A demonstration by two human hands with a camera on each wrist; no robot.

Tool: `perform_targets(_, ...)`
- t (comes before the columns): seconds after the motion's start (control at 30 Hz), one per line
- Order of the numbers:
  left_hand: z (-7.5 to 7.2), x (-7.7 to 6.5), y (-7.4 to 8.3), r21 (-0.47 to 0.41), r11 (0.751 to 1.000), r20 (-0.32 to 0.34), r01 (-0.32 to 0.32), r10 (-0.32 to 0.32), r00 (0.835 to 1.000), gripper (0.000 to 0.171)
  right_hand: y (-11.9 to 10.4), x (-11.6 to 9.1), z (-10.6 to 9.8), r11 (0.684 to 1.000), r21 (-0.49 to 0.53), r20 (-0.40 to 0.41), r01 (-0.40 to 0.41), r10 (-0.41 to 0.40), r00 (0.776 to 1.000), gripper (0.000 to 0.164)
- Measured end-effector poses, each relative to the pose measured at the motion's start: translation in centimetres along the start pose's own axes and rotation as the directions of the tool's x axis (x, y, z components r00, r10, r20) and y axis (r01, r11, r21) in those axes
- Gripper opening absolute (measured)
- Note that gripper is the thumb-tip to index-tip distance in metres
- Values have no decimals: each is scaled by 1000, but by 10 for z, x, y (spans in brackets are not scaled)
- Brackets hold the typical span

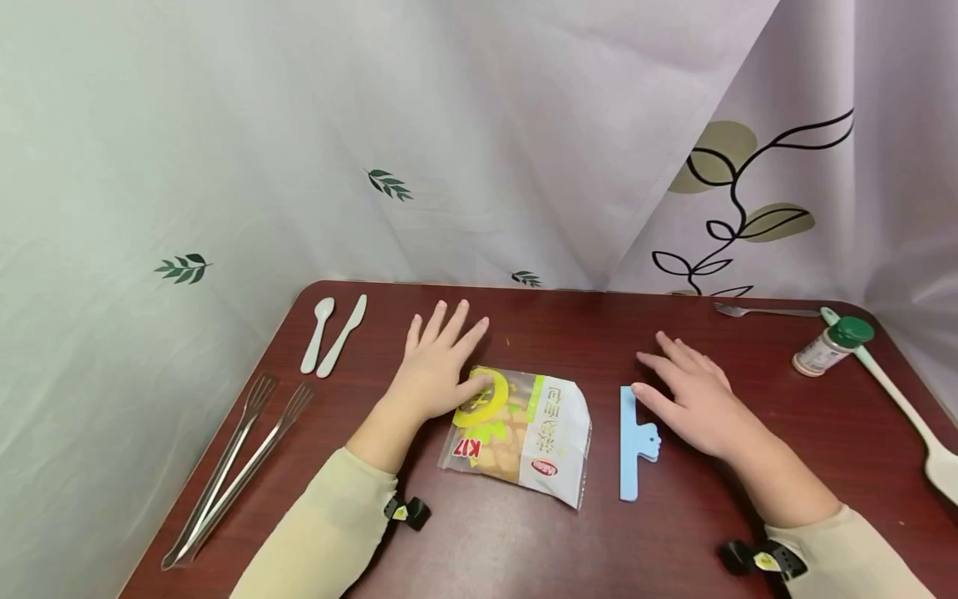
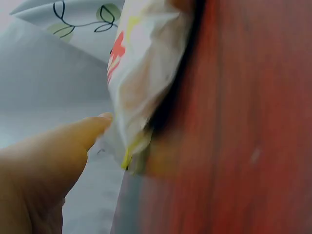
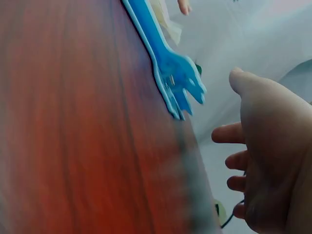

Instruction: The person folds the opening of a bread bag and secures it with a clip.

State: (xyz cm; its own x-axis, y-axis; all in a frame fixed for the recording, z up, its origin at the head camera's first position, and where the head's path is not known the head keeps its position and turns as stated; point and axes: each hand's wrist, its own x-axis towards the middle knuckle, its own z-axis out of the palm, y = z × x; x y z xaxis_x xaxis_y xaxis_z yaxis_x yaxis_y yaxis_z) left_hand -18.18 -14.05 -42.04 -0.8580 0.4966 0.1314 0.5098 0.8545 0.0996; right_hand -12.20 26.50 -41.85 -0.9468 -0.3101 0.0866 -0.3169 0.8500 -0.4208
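Observation:
In the head view a printed snack bag [image 1: 516,437] lies flat on the dark red table, its white end to the right. My left hand [image 1: 434,370] is spread beside its upper left corner, the thumb reaching over that corner. The left wrist view shows the bag [image 2: 146,63] side-on, with the thumb of the left hand [image 2: 48,165] at its end. A light blue bag clip [image 1: 630,445] lies to the right of the bag. My right hand [image 1: 696,399] is held over the table just right of the clip, fingers extended and nothing in them.
On the left lie a small white spoon [image 1: 318,334], a white knife [image 1: 343,337] and metal tongs [image 1: 232,478]. At the right are a green-capped shaker bottle [image 1: 827,348], a fork [image 1: 767,312] and a long white-handled utensil [image 1: 898,403]. A pale curtain [image 1: 479,150] hangs behind the table.

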Motion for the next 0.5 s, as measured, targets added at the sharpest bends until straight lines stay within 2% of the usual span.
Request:
perform_targets(0.3,9,2,26,-68,990,-19,-125,124,992,72,-9,3,17,992,105,-80,69,-60,995,49)
perform_targets(0.5,17,2,37,-192,947,-31,-258,257,966,51,-18,2,27,986,98,-122,134,-122,985,47)
